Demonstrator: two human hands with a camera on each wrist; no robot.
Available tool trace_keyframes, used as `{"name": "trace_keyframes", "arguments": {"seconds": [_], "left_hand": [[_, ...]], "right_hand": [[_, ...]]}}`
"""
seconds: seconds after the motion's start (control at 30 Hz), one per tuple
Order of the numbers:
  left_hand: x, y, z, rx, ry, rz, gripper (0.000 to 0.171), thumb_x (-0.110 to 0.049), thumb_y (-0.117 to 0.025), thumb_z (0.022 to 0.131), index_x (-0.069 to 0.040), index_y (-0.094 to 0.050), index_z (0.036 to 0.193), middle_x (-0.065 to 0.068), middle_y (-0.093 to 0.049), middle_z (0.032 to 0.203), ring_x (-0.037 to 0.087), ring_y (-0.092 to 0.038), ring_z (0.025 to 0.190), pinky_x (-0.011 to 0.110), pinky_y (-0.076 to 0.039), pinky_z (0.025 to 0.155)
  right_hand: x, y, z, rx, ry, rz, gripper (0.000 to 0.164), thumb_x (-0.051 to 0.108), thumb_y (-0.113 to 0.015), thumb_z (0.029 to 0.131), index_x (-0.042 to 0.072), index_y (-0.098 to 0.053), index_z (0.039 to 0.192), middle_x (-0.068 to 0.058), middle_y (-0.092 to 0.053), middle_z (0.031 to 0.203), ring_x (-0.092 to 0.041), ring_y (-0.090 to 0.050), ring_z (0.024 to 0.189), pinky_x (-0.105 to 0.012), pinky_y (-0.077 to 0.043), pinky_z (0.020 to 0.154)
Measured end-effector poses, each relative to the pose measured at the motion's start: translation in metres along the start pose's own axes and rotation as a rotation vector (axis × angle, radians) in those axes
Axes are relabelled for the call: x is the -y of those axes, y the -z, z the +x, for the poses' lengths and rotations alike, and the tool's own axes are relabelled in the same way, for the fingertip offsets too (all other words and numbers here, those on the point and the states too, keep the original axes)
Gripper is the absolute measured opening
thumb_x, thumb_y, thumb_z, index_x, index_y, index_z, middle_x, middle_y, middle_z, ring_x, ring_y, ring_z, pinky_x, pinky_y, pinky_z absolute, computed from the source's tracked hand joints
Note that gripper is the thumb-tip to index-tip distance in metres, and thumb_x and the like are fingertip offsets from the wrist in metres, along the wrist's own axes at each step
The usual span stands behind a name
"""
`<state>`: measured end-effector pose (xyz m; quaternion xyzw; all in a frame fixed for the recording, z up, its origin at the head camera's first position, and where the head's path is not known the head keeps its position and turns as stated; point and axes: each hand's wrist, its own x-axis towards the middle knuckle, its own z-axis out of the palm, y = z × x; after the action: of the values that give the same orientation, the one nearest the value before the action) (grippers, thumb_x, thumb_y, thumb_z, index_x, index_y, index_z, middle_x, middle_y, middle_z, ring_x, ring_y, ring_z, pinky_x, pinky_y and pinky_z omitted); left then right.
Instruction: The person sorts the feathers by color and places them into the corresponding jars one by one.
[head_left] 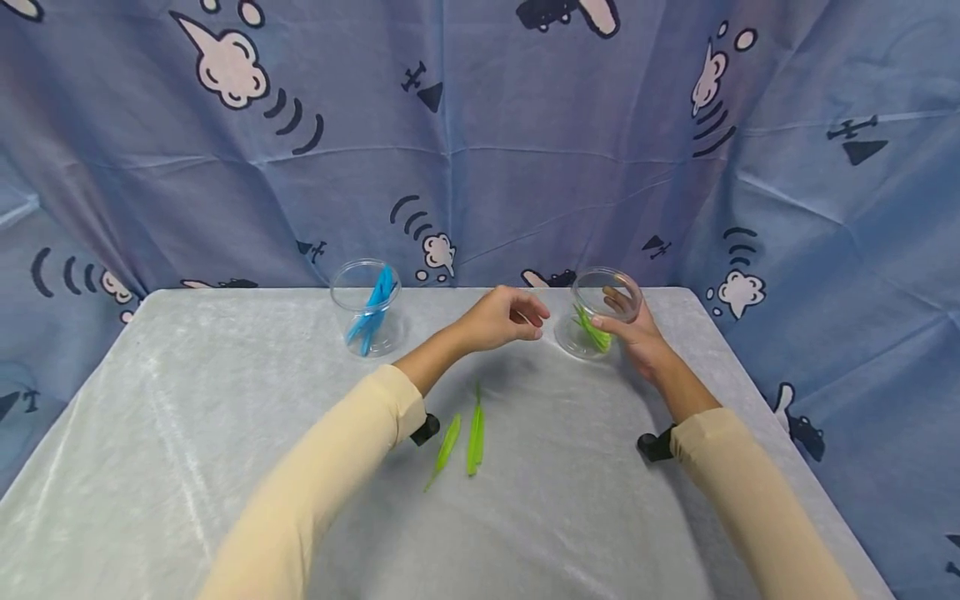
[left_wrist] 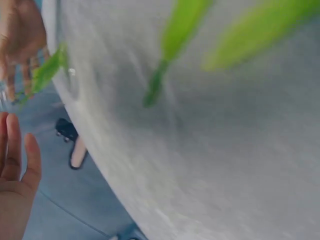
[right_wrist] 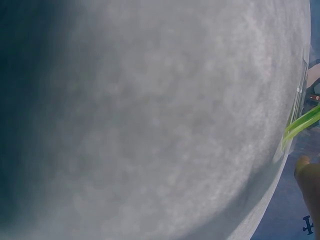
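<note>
My right hand [head_left: 637, 337] grips a clear plastic jar [head_left: 567, 333] at the right of the table, thumb on the near side and fingers seen through the wall behind. The jar leans slightly, with several green feathers [head_left: 596, 332] inside. Just left of it is my left hand [head_left: 491, 321], fingers loosely bent and holding nothing. In the left wrist view that hand's fingers [left_wrist: 14, 150] point toward the jar. Below my left hand, loose green feathers [head_left: 446, 450] lie on the table. The right wrist view catches only a fingertip [right_wrist: 303, 165] beside the green feathers [right_wrist: 300, 125].
A second clear jar [head_left: 345, 296] holding several blue feathers [head_left: 372, 312] stands upright at the back left. Grey-white cloth covers the table [head_left: 187, 433]. A blue patterned curtain [head_left: 487, 125] hangs right behind the table's back edge and along its sides.
</note>
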<state>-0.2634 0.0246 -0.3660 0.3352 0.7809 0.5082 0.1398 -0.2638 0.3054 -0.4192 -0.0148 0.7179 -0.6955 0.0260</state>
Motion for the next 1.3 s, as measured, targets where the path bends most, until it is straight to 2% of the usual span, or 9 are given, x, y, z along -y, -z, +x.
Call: {"name": "trace_keyframes", "arguments": {"seconds": [0.37,0.57,0.77,0.9,1.1,1.3], "left_hand": [[0.023,0.012,-0.037,0.118,0.016,0.024,0.025,0.004,-0.072,0.087,0.004,-0.069,0.113,0.023,-0.069,0.111,0.021,-0.067,0.096,0.026,-0.054,0.086],[0.033,0.017,-0.057,0.195,0.023,-0.003,0.029,0.007,-0.071,0.086,0.009,-0.067,0.115,0.024,-0.068,0.112,0.024,-0.067,0.098,0.03,-0.054,0.088],[0.042,0.018,-0.077,0.247,0.03,-0.018,0.029,0.006,-0.072,0.086,0.009,-0.067,0.114,0.023,-0.069,0.109,0.022,-0.068,0.097,0.031,-0.055,0.087],[0.047,0.02,-0.088,0.254,0.035,-0.023,0.027,0.007,-0.072,0.086,0.009,-0.067,0.113,0.022,-0.07,0.107,0.021,-0.068,0.095,0.029,-0.055,0.084],[0.056,0.023,-0.103,0.234,0.074,-0.006,0.026,0.006,-0.073,0.085,0.007,-0.069,0.11,0.019,-0.071,0.102,0.015,-0.068,0.086,0.022,-0.052,0.072],[0.064,0.019,-0.111,0.251,0.066,-0.027,0.026,0.007,-0.073,0.085,0.007,-0.068,0.11,0.018,-0.072,0.101,0.014,-0.067,0.084,0.022,-0.053,0.072]], "right_hand": [[0.0,0.004,-0.002,0.006,-0.021,-0.013,0.091,-0.002,-0.066,0.09,0.032,-0.014,0.156,-0.014,-0.011,0.165,-0.028,-0.01,0.151,-0.05,-0.009,0.121],[0.0,0.004,-0.001,0.003,-0.009,-0.013,0.088,-0.003,-0.065,0.091,0.032,-0.015,0.155,-0.015,-0.012,0.164,-0.028,-0.011,0.151,-0.05,-0.01,0.121],[-0.001,0.003,0.0,0.006,0.014,-0.011,0.086,-0.004,-0.063,0.091,0.032,-0.016,0.154,-0.017,-0.012,0.163,-0.03,-0.011,0.151,-0.05,-0.012,0.121],[-0.001,0.002,0.0,0.004,0.013,-0.012,0.087,-0.004,-0.064,0.09,0.032,-0.017,0.154,-0.017,-0.013,0.163,-0.03,-0.011,0.151,-0.049,-0.013,0.121],[0.0,0.001,0.001,0.013,0.02,-0.009,0.087,-0.005,-0.063,0.091,0.032,-0.017,0.155,-0.017,-0.013,0.163,-0.03,-0.011,0.15,-0.05,-0.013,0.121],[-0.001,0.001,-0.001,0.017,0.009,-0.019,0.088,-0.003,-0.063,0.092,0.031,-0.013,0.156,-0.016,-0.011,0.164,-0.03,-0.01,0.151,-0.051,-0.012,0.121]]}}
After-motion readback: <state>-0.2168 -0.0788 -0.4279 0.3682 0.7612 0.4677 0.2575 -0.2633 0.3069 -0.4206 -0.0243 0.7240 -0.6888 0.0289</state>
